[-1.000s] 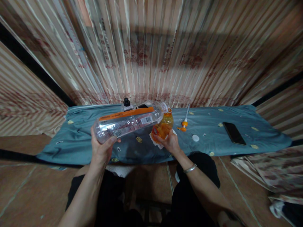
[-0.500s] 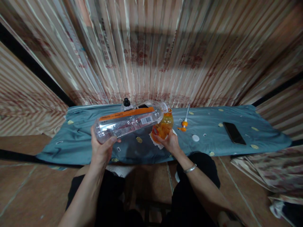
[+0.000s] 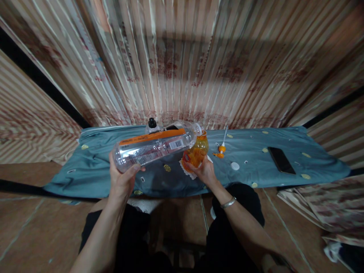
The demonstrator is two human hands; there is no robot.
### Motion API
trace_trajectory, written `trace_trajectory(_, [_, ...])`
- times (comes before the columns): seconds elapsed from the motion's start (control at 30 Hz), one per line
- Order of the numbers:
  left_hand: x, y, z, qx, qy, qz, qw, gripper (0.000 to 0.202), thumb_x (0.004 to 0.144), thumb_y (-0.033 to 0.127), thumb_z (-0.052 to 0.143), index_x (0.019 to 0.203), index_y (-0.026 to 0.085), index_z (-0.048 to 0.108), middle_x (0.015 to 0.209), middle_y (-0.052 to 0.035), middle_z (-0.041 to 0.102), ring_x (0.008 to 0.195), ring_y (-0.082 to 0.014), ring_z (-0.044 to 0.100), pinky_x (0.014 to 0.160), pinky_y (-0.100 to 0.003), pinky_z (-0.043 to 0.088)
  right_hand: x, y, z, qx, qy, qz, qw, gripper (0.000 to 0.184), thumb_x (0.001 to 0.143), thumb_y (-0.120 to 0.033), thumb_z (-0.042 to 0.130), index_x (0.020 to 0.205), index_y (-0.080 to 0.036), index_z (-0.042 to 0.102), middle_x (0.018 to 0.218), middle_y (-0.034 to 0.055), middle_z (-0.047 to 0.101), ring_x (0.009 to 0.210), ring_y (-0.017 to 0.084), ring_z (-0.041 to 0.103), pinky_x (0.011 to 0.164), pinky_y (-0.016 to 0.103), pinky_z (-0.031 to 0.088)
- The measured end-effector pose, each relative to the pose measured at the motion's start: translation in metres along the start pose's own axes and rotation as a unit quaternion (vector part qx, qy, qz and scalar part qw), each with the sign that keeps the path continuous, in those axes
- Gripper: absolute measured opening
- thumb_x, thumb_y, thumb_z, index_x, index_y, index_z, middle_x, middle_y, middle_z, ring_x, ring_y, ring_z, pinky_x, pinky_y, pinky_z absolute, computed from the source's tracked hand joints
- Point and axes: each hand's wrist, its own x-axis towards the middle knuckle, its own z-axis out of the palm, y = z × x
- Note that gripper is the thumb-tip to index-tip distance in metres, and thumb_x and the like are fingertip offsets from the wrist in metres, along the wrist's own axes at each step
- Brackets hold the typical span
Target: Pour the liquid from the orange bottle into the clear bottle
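My left hand [image 3: 122,178] grips the base of a large clear plastic bottle [image 3: 155,147] with an orange label. The bottle is tipped on its side, its open mouth resting over the neck of a small orange bottle [image 3: 196,151]. My right hand [image 3: 204,171] is wrapped round that small orange bottle, which stands upright on a white doily [image 3: 187,172] on the blue cloth [image 3: 256,159].
An orange pump head with a white tube [image 3: 221,147] and a white cap [image 3: 234,165] lie on the cloth to the right. A black phone [image 3: 281,160] lies further right. A black-capped bottle [image 3: 152,124] stands behind. Striped curtains hang behind the cloth-covered surface.
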Motion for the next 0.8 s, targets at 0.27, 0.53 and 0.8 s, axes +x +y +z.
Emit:
trace_trajectory(0.27, [0.0004, -0.0005, -0.0013, -0.003, -0.006, 0.000, 1.000, 0.088, 0.046, 0.029, 0.095, 0.129, 0.028, 0.064, 0.123, -0.0078, 0.068, 0.084, -0.0205, 0.063, 0.055, -0.025, 0.051, 0.0002, 0.0006, 0.0010, 0.014, 0.000, -0.004, 1.000, 0.081, 0.076, -0.061, 0.083, 0.137, -0.014, 0.057, 0.113, 0.0178, 0.082, 0.103, 0.038, 0.080, 0.086, 0.048, 0.065])
trace_trajectory(0.53, [0.0026, -0.0029, -0.0017, -0.012, -0.002, 0.007, 1.000, 0.085, 0.044, 0.028, 0.097, 0.123, 0.027, 0.066, 0.115, -0.0055, 0.067, 0.081, -0.0176, 0.062, 0.052, -0.022, 0.053, 0.0004, -0.0008, 0.0004, -0.006, -0.005, 0.006, 1.000, 0.083, 0.075, -0.062, 0.084, 0.136, -0.013, 0.057, 0.110, 0.0181, 0.082, 0.100, 0.040, 0.080, 0.082, 0.047, 0.065])
trace_trajectory(0.8, [0.0023, -0.0036, -0.0011, -0.016, 0.002, 0.008, 1.000, 0.087, 0.043, 0.028, 0.097, 0.125, 0.027, 0.066, 0.115, -0.0055, 0.066, 0.081, -0.0183, 0.062, 0.052, -0.023, 0.053, 0.0006, -0.0001, 0.0000, 0.000, -0.008, 0.003, 1.000, 0.079, 0.076, -0.060, 0.084, 0.134, -0.015, 0.057, 0.108, 0.0157, 0.082, 0.102, 0.039, 0.080, 0.083, 0.046, 0.064])
